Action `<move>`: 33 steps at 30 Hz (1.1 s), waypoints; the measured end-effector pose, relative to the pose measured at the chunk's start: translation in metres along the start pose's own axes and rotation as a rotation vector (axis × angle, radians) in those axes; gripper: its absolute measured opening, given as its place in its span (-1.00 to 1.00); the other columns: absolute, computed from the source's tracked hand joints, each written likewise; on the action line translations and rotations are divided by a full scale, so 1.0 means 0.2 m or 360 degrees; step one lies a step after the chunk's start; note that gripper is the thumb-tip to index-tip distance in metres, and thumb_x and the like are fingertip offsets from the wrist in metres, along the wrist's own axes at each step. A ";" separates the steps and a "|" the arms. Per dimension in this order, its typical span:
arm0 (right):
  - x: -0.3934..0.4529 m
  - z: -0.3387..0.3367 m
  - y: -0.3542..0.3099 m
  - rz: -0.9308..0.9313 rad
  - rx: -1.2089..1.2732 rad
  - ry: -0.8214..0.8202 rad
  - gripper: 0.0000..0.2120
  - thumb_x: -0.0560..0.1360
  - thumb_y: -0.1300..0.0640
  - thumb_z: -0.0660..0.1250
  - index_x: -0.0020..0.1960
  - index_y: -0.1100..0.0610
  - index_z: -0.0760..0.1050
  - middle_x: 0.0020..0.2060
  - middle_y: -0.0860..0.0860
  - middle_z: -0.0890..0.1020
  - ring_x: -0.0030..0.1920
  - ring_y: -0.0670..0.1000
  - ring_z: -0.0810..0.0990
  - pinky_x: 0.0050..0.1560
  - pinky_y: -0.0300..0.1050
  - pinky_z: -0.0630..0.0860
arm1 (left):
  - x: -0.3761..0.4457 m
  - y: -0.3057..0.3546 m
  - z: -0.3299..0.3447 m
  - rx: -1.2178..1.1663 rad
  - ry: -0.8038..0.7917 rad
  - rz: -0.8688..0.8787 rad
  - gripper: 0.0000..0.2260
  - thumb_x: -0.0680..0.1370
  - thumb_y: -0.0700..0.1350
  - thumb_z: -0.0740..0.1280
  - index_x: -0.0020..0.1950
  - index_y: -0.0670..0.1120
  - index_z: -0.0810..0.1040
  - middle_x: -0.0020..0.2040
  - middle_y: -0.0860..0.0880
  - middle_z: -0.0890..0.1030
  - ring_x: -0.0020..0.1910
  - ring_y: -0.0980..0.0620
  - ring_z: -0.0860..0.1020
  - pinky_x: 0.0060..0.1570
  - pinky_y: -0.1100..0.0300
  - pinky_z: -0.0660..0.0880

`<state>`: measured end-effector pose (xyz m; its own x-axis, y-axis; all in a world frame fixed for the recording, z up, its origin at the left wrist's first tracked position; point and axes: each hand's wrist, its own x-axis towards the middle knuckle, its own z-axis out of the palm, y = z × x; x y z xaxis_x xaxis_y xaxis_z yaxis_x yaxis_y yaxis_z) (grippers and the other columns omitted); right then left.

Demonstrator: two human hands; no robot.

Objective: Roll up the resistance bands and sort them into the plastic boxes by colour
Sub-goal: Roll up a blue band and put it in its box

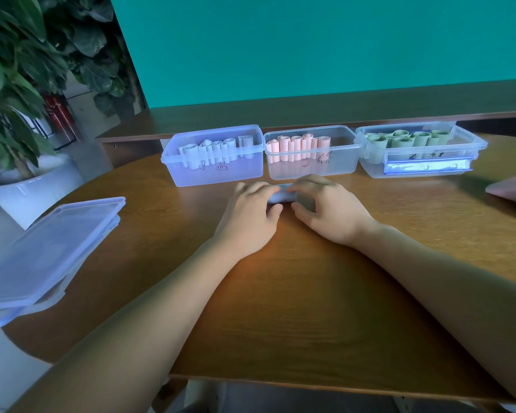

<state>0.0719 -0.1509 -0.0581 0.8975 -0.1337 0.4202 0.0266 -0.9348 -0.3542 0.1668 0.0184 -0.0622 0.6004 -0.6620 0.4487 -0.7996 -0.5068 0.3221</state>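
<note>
**Operator:** I'm at the rolling step. Both of my hands are on one pale blue band (281, 197) lying on the surface (295, 293), just in front of the boxes. My left hand (251, 213) has its fingers curled over the left end of the roll with the thumb tucked under it. My right hand (325, 210) does the same on the right end, fingers on top, thumb below. So both are gripping the band, not resting open.

**Observer:** Is the roll finished?

**Operator:** I can't tell for sure. My hands cover most of it. What shows between them looks like a tight short cylinder, with no loose tail that I can see, so I'd judge it nearly done.

**Observer:** Where does it go?

**Operator:** Into the left box (215, 171), which already holds pale blue rolls standing on end. The middle box (310, 168) has pink ones, the right box (423, 165) green. All three are open; lids (51, 251) sit stacked at my far left.

**Observer:** What does the next move need?

**Operator:** Keep the roll pinched so it doesn't spring loose, lift it, and stand it in the gap beside the blue rolls. More unrolled bands (513, 190) wait at the right edge.
</note>
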 end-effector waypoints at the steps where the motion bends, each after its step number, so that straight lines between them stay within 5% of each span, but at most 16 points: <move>1: 0.01 0.00 0.00 0.0010 -0.0019 -0.0019 -0.64 0.60 0.02 0.29 0.39 -0.05 0.47 0.30 -0.11 0.53 0.17 -0.02 0.56 0.06 0.00 0.56 | 0.01 0.00 0.00 0.0012 -0.0015 -0.0008 -0.63 0.64 -0.03 0.27 0.45 0.01 0.46 0.38 0.06 0.51 0.31 -0.06 0.34 0.34 -0.01 0.34; 13: 0.14 0.05 0.04 0.0121 -0.0254 -0.0155 -0.56 0.64 -0.12 0.17 0.51 -0.13 0.31 0.40 -0.06 0.37 0.21 0.05 0.56 -0.03 -0.04 0.42 | 0.11 -0.05 0.03 0.0014 -0.0040 0.0018 -0.63 0.64 -0.03 0.27 0.46 0.01 0.44 0.36 0.03 0.51 0.30 -0.04 0.35 0.29 0.03 0.37; 22: 0.21 0.08 0.08 0.0184 -0.0143 -0.0048 -0.66 0.63 -0.08 0.27 0.36 -0.03 0.38 0.21 -0.06 0.61 0.13 0.02 0.60 0.03 0.02 0.55 | 0.20 -0.09 0.06 0.0063 -0.0172 -0.0085 -0.59 0.65 0.05 0.20 0.52 0.09 0.36 0.40 0.04 0.50 0.32 -0.08 0.35 0.29 -0.05 0.33; 27: 0.24 0.09 0.09 0.0243 -0.0107 -0.0041 -0.69 0.65 -0.08 0.23 0.36 -0.04 0.43 0.18 -0.07 0.60 0.11 0.01 0.57 -0.04 -0.05 0.43 | 0.20 -0.09 0.05 -0.0070 -0.0157 -0.0099 -0.63 0.65 -0.01 0.24 0.47 0.12 0.38 0.31 0.02 0.56 0.27 -0.08 0.38 0.24 -0.04 0.36; 33: 0.23 0.09 0.08 0.0208 -0.0087 -0.0063 -0.72 0.68 -0.04 0.15 0.32 -0.01 0.47 0.13 -0.02 0.58 0.08 0.06 0.57 0.01 0.05 0.51 | 0.18 -0.07 0.03 -0.0170 -0.0137 -0.0148 -0.66 0.63 0.03 0.31 0.41 0.14 0.42 0.05 0.04 0.48 0.21 -0.08 0.43 0.20 -0.05 0.43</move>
<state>0.1216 -0.1663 -0.0592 0.9085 -0.2433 0.3396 -0.1148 -0.9270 -0.3569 0.1999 -0.0015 -0.0553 0.6673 -0.6619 0.3413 -0.7347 -0.5098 0.4476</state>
